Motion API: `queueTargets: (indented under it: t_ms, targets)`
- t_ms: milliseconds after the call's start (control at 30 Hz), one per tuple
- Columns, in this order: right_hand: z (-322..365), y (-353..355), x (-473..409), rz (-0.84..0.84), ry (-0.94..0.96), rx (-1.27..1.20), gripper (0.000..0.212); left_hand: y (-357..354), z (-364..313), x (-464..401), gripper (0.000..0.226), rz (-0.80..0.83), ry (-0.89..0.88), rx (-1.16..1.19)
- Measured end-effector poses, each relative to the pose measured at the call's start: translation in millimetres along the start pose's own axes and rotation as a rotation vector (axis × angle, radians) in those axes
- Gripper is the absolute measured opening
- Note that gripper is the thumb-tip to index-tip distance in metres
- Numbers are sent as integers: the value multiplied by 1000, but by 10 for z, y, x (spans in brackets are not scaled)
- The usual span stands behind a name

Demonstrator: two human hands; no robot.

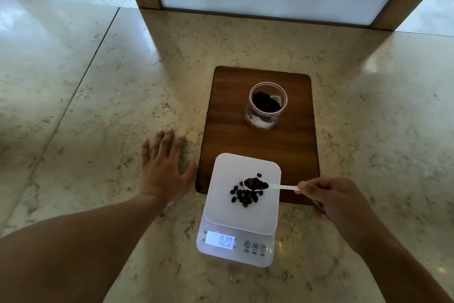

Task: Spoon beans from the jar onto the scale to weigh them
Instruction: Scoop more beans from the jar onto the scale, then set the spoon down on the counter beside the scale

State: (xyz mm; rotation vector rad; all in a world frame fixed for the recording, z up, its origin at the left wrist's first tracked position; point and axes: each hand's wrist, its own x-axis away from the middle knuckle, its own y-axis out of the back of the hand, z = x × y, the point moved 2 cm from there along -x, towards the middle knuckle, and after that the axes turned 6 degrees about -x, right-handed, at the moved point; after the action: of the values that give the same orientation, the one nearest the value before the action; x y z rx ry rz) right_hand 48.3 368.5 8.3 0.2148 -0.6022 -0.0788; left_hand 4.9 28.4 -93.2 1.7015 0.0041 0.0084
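Beans point(254, 183) ride in our loaded spoon point(270, 186) over the scale point(243, 194).

Our right hand point(329, 200) pinches the handle between its fingers, keeping the bowl level above the small pile on the platform point(245, 198); the display point(220, 240) reads 0.20. Our left hand point(162, 165) lies flat, fingers spread, on the tabletop point(98, 106). Behind, the open jar point(266, 104) stands on a wooden board point(294, 145), path clear.
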Motion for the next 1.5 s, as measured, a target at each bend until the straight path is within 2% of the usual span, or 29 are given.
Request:
queueTargets:
  t_ms: [267,600,900,1067,1233,1400,1500]
  targets:
    - [-115,-80,54,-10,42,-50,19,-28,12,-5,74,-12,-2,25]
    - [-134,-120,93,-115,278,95,12,-18,12,-1,74,-13,-2,18]
    - [-152,-176,175,-214,447,160,23,-27,18,-4,74,-7,-3,6]
    - [-176,-187,271,-287,558,99,12,-20,25,-2,75,-17,-2,0]
    - [-422,-220,335,-374,436,-21,10,-23,25,2,74,-16,2,8]
    - [-713,-166,372,-570,218,-186,10,-34,12,-11,73,-19,-6,12]
    - [-838,-170,349,-622,129,-226,12,-54,73,-8,74,-27,-6,9]
